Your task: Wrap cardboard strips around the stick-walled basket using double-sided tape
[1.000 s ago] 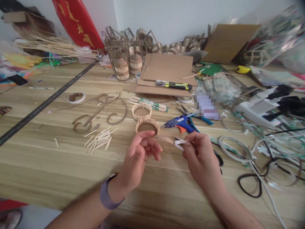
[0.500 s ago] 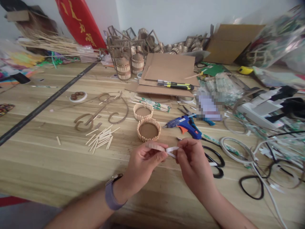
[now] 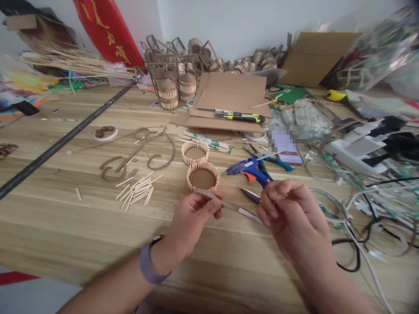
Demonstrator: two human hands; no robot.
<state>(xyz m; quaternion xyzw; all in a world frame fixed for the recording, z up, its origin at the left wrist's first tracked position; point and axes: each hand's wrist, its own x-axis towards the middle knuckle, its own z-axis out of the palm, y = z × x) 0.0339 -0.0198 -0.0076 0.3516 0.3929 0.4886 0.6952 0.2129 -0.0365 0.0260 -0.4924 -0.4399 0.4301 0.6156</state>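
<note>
The hands are apart: the left hand [image 3: 193,220] pinches a brown strip [image 3: 231,204] above the surface [image 3: 98,235]; whether the right hand [image 3: 297,218], curled beside its white end [image 3: 249,213], grips anything, I cannot tell. The strip is probably light, bendy, easily creased, best held by its edges. Beyond sits a stick-walled ring [image 3: 189,178], a glue gun [image 3: 252,168] to its right.

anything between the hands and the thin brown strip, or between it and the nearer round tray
Nothing visible: the left hand pinches the thin, flat brown strip; the right hand is by its white end. The other end visually overlaps the nearer round tray of pale wooden sticks, nothing between.
</note>
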